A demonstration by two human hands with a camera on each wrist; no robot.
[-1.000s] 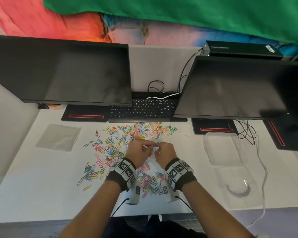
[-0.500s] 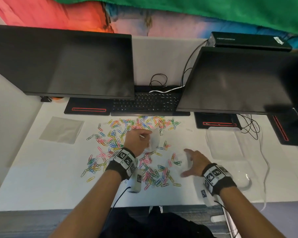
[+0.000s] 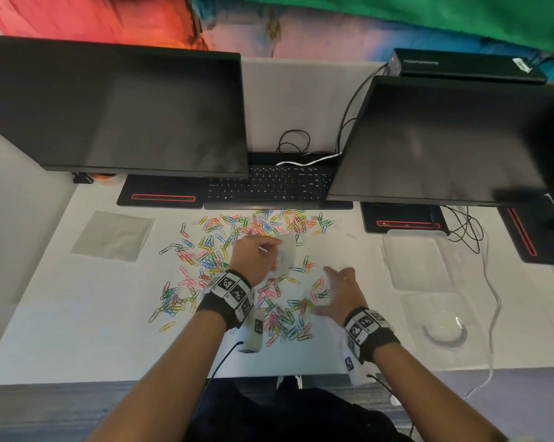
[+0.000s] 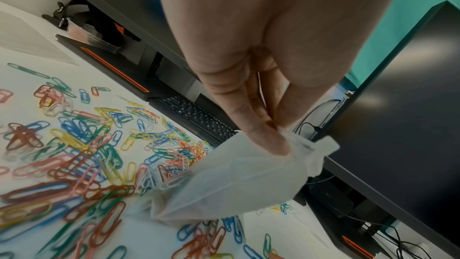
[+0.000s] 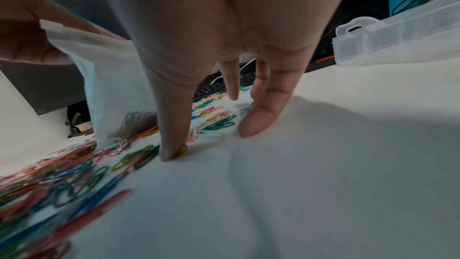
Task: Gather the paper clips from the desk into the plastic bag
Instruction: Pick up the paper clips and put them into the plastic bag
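Several coloured paper clips (image 3: 237, 250) lie scattered over the white desk (image 3: 78, 330). My left hand (image 3: 263, 253) pinches the top edge of a small clear plastic bag (image 3: 285, 256), which hangs down among the clips; the left wrist view shows the bag (image 4: 236, 180) held between thumb and fingers (image 4: 268, 141), with a few clips (image 4: 87, 155) beside it. My right hand (image 3: 336, 288) is spread with straight fingers on the desk at the right edge of the pile. In the right wrist view its fingertips (image 5: 171, 153) touch clips (image 5: 134, 159), and the bag (image 5: 112, 86) hangs to the left.
Two dark monitors (image 3: 126, 113) (image 3: 444, 138) overhang the back of the desk, with a keyboard (image 3: 263, 186) between them. A second flat clear bag (image 3: 113, 234) lies at the left. A clear plastic box (image 3: 416, 260) and its lid (image 3: 441, 327) sit at the right, near cables (image 3: 489, 298).
My right hand let go of the bag and moved right and down onto the clips at the pile's right edge. My left hand keeps the bag in the same place.
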